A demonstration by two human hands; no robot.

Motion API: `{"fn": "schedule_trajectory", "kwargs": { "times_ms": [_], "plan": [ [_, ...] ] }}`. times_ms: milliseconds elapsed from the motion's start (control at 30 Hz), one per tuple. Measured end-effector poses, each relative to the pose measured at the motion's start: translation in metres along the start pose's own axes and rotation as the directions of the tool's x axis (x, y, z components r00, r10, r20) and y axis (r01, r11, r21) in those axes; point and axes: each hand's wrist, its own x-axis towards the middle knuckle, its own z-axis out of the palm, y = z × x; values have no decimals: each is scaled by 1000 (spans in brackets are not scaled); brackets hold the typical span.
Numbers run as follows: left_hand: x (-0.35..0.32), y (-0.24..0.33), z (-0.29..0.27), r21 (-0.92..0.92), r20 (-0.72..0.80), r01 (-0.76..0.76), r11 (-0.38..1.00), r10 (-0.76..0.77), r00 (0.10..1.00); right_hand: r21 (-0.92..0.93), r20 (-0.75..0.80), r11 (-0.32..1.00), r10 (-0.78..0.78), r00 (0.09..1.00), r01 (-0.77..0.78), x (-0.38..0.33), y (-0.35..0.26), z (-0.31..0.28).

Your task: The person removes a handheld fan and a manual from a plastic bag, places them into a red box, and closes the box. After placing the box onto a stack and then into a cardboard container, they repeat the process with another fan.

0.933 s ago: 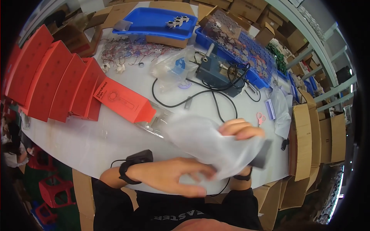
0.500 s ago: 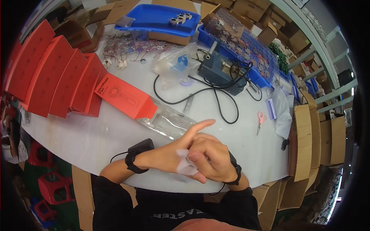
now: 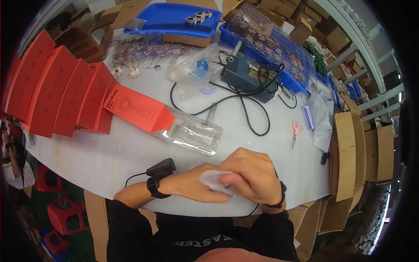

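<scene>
Near the table's front edge, my right hand (image 3: 254, 177) is closed, pinching a crumpled white tissue (image 3: 212, 179) between thumb and fingers. It presses the tissue against my left hand (image 3: 190, 182). My left hand reaches in from the left, with a finger stretched out along its lower edge; its other fingers are mostly hidden behind my right hand. Just beyond lies a clear plastic blister tray (image 3: 196, 133), its left end at the open end of a red fan box (image 3: 139, 109).
Red boxes (image 3: 41, 91) stand in a row at left. A dark machine (image 3: 246, 74) with a looped black cable stands beyond, beside a clear plastic bag (image 3: 192, 72). Pink scissors (image 3: 296, 130) lie at right. Blue trays (image 3: 152, 17) hold small parts. Cardboard boxes (image 3: 345, 153) line the right edge.
My right hand has turned and shifted right and slightly up, still pinching the tissue. The left finger that pointed up no longer shows. More of the blister tray is visible.
</scene>
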Motion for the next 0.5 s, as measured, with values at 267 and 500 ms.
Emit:
{"fn": "schedule_trajectory", "kwargs": {
  "times_ms": [267,500],
  "plan": [
    [-6,-9,1,-121,-130,-74,990,59,990,-134,296,984,-73,953,117,0,-20,-6],
    [-1,8,-8,-35,126,274,961,-268,955,-599,427,800,311,849,8,-23,-56,9]
  ]
}}
